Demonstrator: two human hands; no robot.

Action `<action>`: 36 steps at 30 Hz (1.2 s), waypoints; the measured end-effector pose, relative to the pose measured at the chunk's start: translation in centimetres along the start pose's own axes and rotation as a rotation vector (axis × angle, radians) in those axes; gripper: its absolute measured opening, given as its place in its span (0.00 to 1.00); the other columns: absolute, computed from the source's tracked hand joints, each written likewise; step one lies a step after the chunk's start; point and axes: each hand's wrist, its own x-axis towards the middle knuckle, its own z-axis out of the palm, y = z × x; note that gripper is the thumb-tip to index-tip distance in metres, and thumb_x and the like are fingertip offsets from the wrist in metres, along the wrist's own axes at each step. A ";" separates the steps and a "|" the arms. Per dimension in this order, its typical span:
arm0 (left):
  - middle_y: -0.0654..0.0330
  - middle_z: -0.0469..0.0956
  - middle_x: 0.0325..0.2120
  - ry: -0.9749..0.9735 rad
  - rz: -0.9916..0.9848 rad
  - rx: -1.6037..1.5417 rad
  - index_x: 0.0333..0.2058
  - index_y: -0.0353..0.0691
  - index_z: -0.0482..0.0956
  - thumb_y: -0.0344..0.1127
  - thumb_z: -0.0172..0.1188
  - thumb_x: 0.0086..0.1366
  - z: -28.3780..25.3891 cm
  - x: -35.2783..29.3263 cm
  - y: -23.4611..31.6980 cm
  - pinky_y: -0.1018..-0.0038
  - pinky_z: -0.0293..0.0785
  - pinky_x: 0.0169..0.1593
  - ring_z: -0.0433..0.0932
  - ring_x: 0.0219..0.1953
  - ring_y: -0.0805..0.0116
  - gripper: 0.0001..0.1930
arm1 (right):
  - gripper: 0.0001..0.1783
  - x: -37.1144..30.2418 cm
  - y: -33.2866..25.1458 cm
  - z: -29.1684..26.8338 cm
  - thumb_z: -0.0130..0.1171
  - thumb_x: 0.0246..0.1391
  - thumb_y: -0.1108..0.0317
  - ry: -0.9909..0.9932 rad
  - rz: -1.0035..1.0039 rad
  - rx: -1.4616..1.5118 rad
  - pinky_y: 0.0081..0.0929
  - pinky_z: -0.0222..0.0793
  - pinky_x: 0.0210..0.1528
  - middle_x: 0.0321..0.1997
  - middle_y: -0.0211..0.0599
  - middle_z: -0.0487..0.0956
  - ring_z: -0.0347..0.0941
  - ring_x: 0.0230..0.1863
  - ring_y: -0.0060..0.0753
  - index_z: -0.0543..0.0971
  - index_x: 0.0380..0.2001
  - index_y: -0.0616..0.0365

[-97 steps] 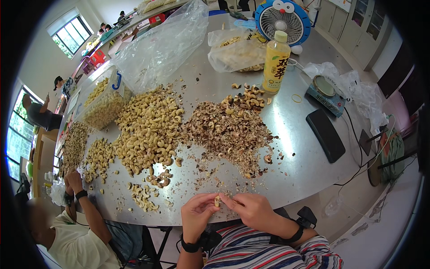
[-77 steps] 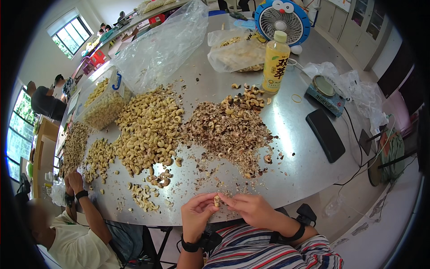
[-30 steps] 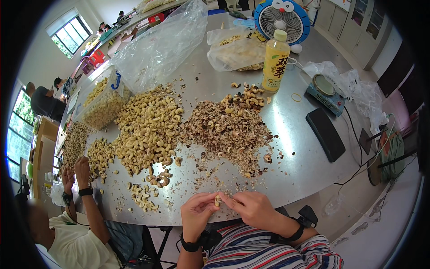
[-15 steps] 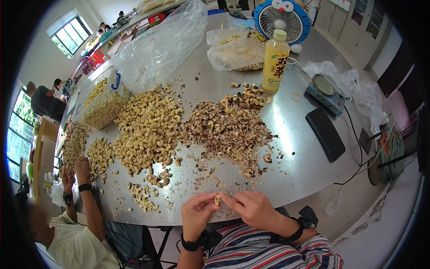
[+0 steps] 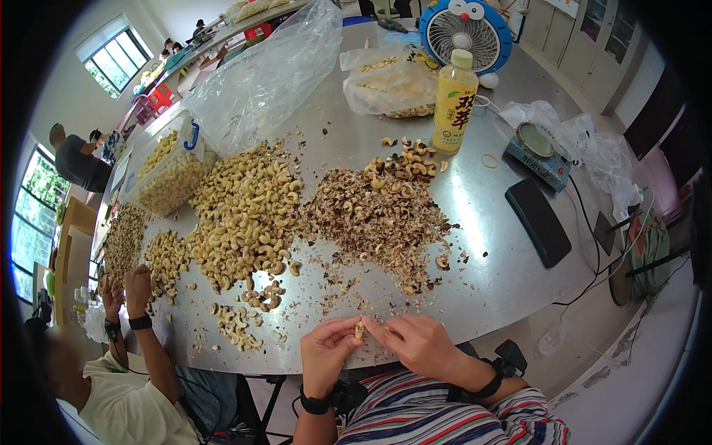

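Near the table's front edge, my left hand (image 5: 326,353) pinches a cashew nut (image 5: 360,329) between thumb and fingertips. The nut is pale with darker patches. My right hand (image 5: 420,347) comes in from the right with its fingers curled, its thumb and index fingertips pressed against the same nut. Directly beyond my hands lies a heap of brown husk flakes (image 5: 374,222), with some dark cashews at its far edge. To its left spreads a large pile of pale cashews (image 5: 245,211), and a smaller cluster of cashews (image 5: 239,326) lies closer to me.
A co-worker's hands (image 5: 136,289) are raised over the left end. A clear plastic tub (image 5: 174,185) of cashews stands behind the piles. Farther right are a yellow bottle (image 5: 454,107), a blue fan (image 5: 467,37), a small scale (image 5: 538,152) and a black phone (image 5: 539,222).
My hands and the cashew nut stay almost in place. The co-worker's nearer hand has risen slightly, and a standing person at the far left has shifted posture.
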 end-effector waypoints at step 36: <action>0.53 0.72 0.39 -0.012 0.048 -0.005 0.40 0.28 0.74 0.14 0.60 0.48 0.5 -0.3 0.5 0.78 0.75 0.44 0.76 0.39 0.68 0.17 | 0.29 -0.5 0.8 0.3 0.52 0.49 0.74 -0.193 0.239 0.701 0.31 0.66 0.26 0.23 0.41 0.70 0.68 0.23 0.44 0.64 0.57 0.45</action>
